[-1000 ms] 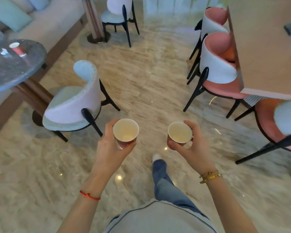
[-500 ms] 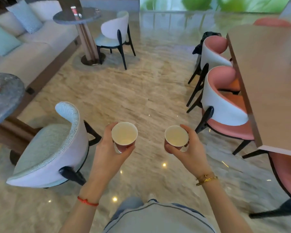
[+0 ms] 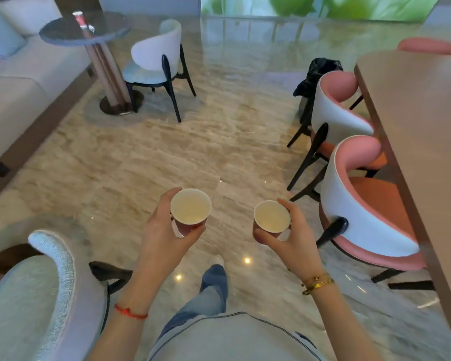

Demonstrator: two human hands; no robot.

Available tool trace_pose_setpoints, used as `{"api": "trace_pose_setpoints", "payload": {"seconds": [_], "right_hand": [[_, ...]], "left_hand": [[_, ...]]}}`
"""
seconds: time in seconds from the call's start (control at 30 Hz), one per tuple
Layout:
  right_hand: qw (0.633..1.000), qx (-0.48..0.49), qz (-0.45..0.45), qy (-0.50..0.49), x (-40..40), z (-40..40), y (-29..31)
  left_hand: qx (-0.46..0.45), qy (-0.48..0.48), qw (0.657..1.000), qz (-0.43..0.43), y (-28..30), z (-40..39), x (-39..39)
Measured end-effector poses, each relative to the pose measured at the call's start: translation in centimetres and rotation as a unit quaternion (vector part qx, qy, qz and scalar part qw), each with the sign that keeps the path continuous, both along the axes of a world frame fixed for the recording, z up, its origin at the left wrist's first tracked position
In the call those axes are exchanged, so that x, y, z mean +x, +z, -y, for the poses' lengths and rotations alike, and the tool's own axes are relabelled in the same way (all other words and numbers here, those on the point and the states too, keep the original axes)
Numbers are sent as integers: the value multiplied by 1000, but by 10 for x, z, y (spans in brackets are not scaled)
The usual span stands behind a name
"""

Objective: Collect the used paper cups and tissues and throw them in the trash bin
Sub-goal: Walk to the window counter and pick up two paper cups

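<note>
Marble floor (image 3: 167, 157) takes up most of the view, glossy with small light reflections, and it's smeared with motion blur toward the edges. Left side has a pale sofa (image 3: 18, 82), cut off by the frame so only part of the seat and a cushion show. On the right a long wooden counter (image 3: 417, 152) runs out of frame, with two pink-and-white chairs (image 3: 354, 204) tucked along it; their seats are partly hidden under its edge. Bottom left there's a light blue chair (image 3: 37, 295), only its back and part of the seat visible. Far left, a round dark counter (image 3: 63, 35) on a pedestal stands near another blue-and-white chair (image 3: 156, 56). Behind the farther pink chair there's something black (image 3: 320, 74), maybe a bin with a bag, mostly blocked so I can't tell. On the round counter sits a red paper cup (image 3: 78, 18) with something small and white just beside it, too blurry to identify. Up close, the left hand (image 3: 164, 230) has its grip wrapped around a red cup (image 3: 190, 209), held upright, open top facing up, pale inside. The right hand (image 3: 294, 238) grips a second cup (image 3: 271, 217) the same way, thumb across its lower side. Both cups hang over the floor, well apart from either counter.
</note>
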State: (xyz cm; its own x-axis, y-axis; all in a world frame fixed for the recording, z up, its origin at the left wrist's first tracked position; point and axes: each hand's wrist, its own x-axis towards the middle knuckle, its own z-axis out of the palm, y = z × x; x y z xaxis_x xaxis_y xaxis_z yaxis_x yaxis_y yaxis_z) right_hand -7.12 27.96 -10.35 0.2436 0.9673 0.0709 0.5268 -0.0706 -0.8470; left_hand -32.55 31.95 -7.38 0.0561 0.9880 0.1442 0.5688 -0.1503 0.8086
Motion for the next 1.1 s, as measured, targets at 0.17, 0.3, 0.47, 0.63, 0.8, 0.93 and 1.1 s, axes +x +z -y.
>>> {"api": "trace_pose_setpoints", "payload": {"seconds": [0.17, 0.3, 0.47, 0.63, 0.8, 0.93, 1.1], "right_hand": [[999, 12, 15, -30, 17, -135, 18], [998, 30, 21, -57, 34, -220, 31], [995, 20, 9, -96, 63, -299, 28], [992, 18, 0, -122, 108, -384, 10], [990, 20, -2, -143, 175, -486, 6], [990, 36, -4, -136, 234, -583, 21], [991, 42, 5, -123, 295, -691, 34]], "left_hand": [[15, -42, 999, 5, 15, -150, 14], [10, -75, 997, 8, 23, -248, 37], [-10, -117, 993, 21, 18, -343, 72], [-17, -138, 990, 24, 4, -439, 120], [-4, -155, 988, 25, 5, -554, 191], [13, -162, 986, 28, 16, -650, 251], [20, -161, 987, 15, 22, -751, 310]]}}
